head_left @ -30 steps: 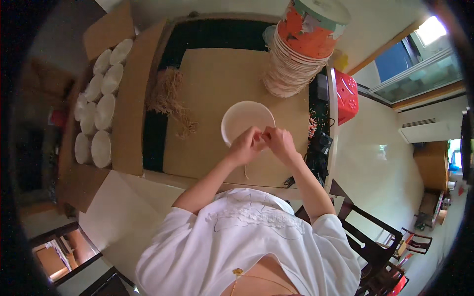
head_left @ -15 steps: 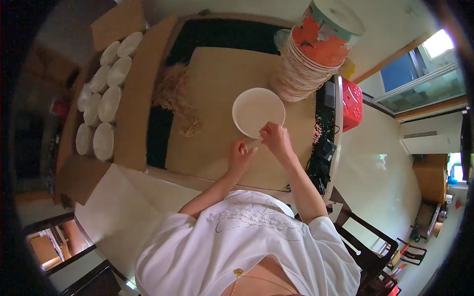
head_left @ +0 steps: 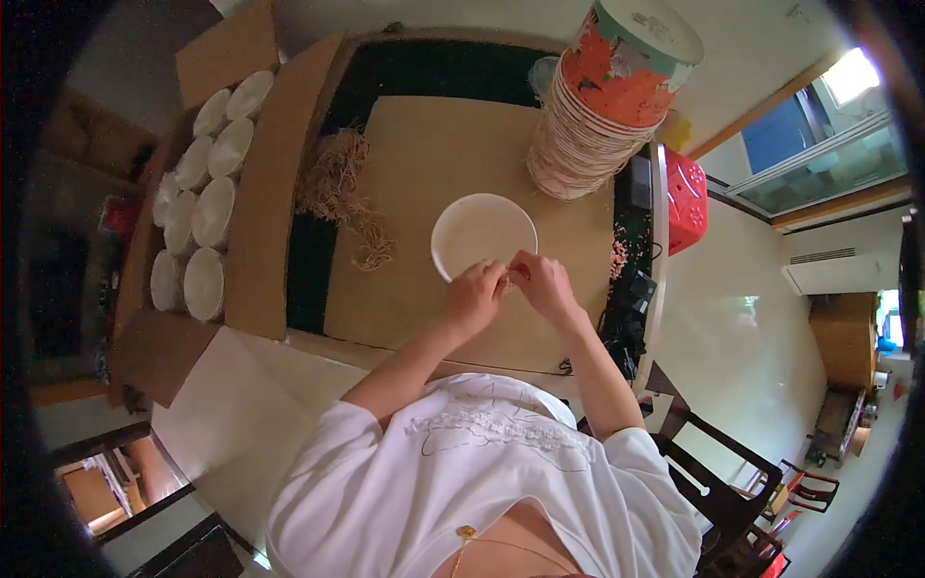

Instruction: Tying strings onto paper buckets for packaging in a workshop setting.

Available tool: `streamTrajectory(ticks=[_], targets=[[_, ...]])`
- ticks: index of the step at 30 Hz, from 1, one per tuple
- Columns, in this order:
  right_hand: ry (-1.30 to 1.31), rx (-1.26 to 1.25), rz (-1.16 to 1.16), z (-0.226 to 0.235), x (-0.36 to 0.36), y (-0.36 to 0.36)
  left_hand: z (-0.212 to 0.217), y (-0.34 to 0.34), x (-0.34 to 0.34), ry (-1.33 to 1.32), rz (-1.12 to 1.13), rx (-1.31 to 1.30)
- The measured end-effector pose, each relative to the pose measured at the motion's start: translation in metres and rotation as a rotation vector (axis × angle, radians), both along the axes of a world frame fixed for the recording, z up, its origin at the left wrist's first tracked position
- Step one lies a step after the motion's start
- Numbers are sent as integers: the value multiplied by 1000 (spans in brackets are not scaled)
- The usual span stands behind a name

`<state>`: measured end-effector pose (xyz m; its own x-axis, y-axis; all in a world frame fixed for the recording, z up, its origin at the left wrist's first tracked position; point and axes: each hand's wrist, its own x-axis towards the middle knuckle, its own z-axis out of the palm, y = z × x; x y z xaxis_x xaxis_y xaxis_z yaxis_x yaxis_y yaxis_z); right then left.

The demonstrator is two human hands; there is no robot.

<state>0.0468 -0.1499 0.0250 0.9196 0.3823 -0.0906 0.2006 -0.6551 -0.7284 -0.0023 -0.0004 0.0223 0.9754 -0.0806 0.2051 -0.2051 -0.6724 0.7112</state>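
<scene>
A round white lid (head_left: 480, 233) lies flat on the tan board (head_left: 424, 164) in front of me. My left hand (head_left: 475, 296) and my right hand (head_left: 541, 282) meet at its near rim, fingertips pinched together on the edge. Whatever small thing sits between the fingers is too small to make out. A loose bundle of straw-coloured strands (head_left: 342, 193) lies on the board to the left of the lid.
A tall stack of white lids with an orange patterned tub (head_left: 621, 67) on top stands at the back right. An open cardboard box (head_left: 260, 193) of white bowls (head_left: 202, 212) is at the left. A red basket (head_left: 686, 197) and black chairs (head_left: 732, 482) are on the right.
The lid and both hands have shifted in the picture as my head moved. My hands parted briefly, the left dropping below the lid, and have come together again at the near rim.
</scene>
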Motion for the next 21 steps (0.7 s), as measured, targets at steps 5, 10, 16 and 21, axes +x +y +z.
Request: streamTrajectory(ticks=[5, 10, 16, 21], targets=[[-58, 18, -95, -17, 2, 2, -21, -2, 19, 319, -36, 5], [18, 52, -118, -7, 6, 4, -25, 0, 18, 272, 7, -85], [102, 115, -109, -4, 10, 5, -16, 29, 14, 207, -271, -164], [188, 120, -119, -1, 11, 8, -18, 25, 9, -20, -237, -95]])
